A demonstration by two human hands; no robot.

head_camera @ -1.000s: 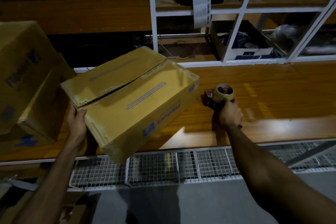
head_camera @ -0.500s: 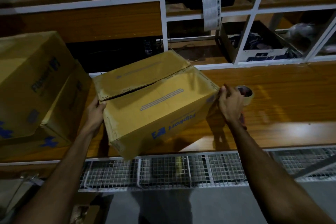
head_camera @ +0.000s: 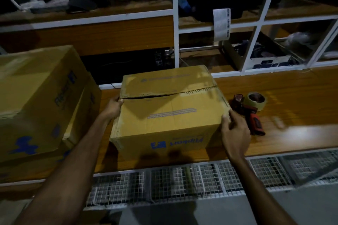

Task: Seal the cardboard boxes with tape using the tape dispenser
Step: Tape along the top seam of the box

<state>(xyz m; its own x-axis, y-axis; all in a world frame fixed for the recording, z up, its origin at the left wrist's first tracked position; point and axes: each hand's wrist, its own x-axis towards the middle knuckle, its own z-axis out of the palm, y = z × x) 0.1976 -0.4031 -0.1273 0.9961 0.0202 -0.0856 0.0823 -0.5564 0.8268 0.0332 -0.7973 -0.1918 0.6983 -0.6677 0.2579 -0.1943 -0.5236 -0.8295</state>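
A yellow cardboard box (head_camera: pixel 170 111) with blue print stands flat on the wooden bench (head_camera: pixel 292 100), its two top flaps folded down with an untaped seam running left to right. My left hand (head_camera: pixel 114 107) grips the box's left edge at the seam. At the near right corner my right hand (head_camera: pixel 235 131) holds the box's right side, fingers curled over the top edge. The tape dispenser (head_camera: pixel 251 110), red and black with a roll of brown tape, lies on the bench just right of the box, free of both hands.
Two more yellow boxes (head_camera: pixel 36 100) are stacked at the left, close to the central box. A white metal frame (head_camera: pixel 175 23) with cluttered shelves rises behind the bench. A wire-mesh rack (head_camera: pixel 182 184) runs along the bench's front edge.
The box went from tilted and lifted to flat on the bench. My right hand let go of the tape dispenser, which now lies on the bench, and took the box's right side.
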